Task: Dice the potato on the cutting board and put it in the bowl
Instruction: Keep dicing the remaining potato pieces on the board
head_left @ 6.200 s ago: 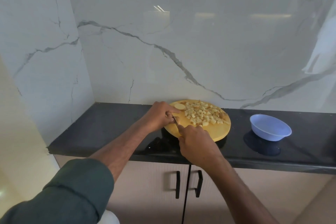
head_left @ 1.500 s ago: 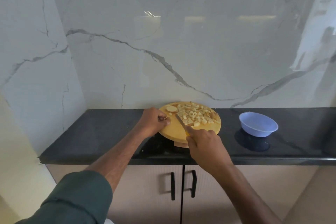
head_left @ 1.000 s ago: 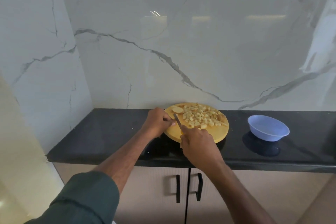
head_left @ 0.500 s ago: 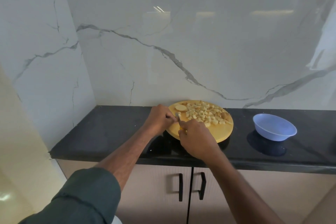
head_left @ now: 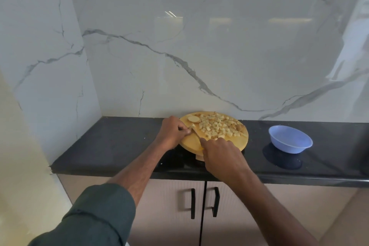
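1. The step in hand looks like the cutting. The round cutting board (head_left: 199,142) sits on the black counter (head_left: 111,142), just below the middle of the frame.
2. The left hand (head_left: 171,132) is at the left edge of the board. Its fingers are curled in, and the fingertips (head_left: 186,131) seem to pinch a small potato piece (head_left: 192,126). The piece is very small, so I am not fully sure.
3. The right hand (head_left: 219,154) is at the near edge of the board. Its fingers are curled tight round the handle of the knife (head_left: 196,134). The handle is hidden in the hand. The blade points up and left, toward the small piece.
4. A big heap of potato cubes (head_left: 219,128) lies on the far right part of the board. One round potato slice (head_left: 194,119) lies at the top left of the board, not cut up yet.
5. The blue bowl (head_left: 290,143) stands on the counter to the right of the board, well apart from it. I see no potato in it.
6. I think most of the cutting is done, but none of the moving.
7. Next, the knife likely needs to press down through the small piece, close to the fingertips, so the fingers must stay tucked back. Then the round slice needs cutting too.
8. After that, all the cubes must go across to the bowl.
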A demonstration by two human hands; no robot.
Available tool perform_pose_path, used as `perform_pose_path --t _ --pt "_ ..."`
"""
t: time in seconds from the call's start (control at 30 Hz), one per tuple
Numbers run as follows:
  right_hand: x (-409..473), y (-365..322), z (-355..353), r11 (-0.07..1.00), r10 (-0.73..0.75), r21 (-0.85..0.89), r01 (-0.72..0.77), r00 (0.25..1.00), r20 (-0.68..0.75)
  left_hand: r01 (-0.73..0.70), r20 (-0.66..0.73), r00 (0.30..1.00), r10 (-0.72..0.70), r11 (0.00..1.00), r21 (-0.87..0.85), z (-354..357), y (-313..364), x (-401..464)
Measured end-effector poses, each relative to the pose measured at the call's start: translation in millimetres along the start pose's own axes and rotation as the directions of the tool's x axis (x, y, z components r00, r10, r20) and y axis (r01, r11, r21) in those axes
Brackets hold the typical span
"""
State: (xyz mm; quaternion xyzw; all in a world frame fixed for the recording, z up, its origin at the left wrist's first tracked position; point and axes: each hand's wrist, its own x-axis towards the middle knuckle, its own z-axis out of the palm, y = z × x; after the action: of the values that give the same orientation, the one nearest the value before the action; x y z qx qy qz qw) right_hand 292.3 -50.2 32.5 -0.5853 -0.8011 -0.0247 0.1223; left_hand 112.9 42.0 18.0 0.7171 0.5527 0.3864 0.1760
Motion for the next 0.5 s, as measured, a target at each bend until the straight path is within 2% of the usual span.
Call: perform_pose_path --t 0.07,0.27,0.5 --pt "-4.2 0.6 -0.7 1.000 0.019 0.015 -0.019 0.999 -0.031 0.000 0.011 1.000 0.000 1.000 0.006 -0.3 -0.1 -0.4" --pt "-6.0 -7.2 -1.4 0.966 0.057 0.257 -0.034 0.995 -0.084 0.010 0.012 1.000 -0.010 1.000 0.014 -2.3 -0.5 -4.5" --pt "-2.7 -15.5 9.4 0.956 0.054 0.293 -0.028 0.995 -0.081 0.023 -0.037 0.999 -0.023 1.000 0.005 -1.1 0.0 -4.6"
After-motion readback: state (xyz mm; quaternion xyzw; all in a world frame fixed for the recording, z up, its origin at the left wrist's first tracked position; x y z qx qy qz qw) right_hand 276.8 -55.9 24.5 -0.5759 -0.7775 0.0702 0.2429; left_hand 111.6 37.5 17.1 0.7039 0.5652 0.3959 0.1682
